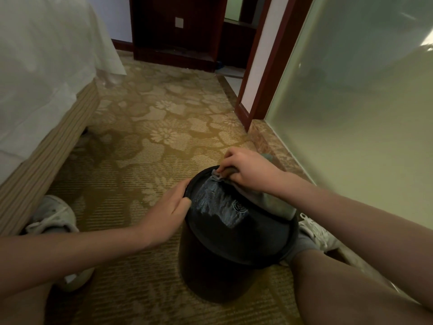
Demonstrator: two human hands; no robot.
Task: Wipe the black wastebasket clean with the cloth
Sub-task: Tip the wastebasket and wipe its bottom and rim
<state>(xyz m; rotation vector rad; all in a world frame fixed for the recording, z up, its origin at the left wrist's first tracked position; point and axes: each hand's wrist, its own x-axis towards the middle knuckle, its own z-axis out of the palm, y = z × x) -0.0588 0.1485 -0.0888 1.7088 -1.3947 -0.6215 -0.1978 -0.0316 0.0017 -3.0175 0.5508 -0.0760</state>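
The black wastebasket (234, 242) stands upside down on the patterned carpet (152, 127), between the person's knees, its flat base turned up toward the camera. A wet, streaky smear shines across that base, just below the right-hand fingers.

The right hand (248, 171) sits at the far edge of the base, its fingers (228, 161) clenched on a bunched grey-green cloth (269, 200). The cloth is pressed against the base beneath the fingertips and trails back under the palm and wrist, draping over the right side of the basket. There seems to be a small brownish patch just under the knuckles, but the view is too dim to tell what it is.

The left hand (169, 207) rests open against the left rim of the base, fingers released and laid flat, thumb on the top surface, bracing the basket rather than gripping anything.

A white shoe (52, 216) lies well to the left of the left hand, beside the striped base of a bed (46, 141) with white sheets. Another white shoe (316, 233) shows just right of the basket, below the cloth. A frosted glass panel (363, 102) fills the right side, beyond the right hand.
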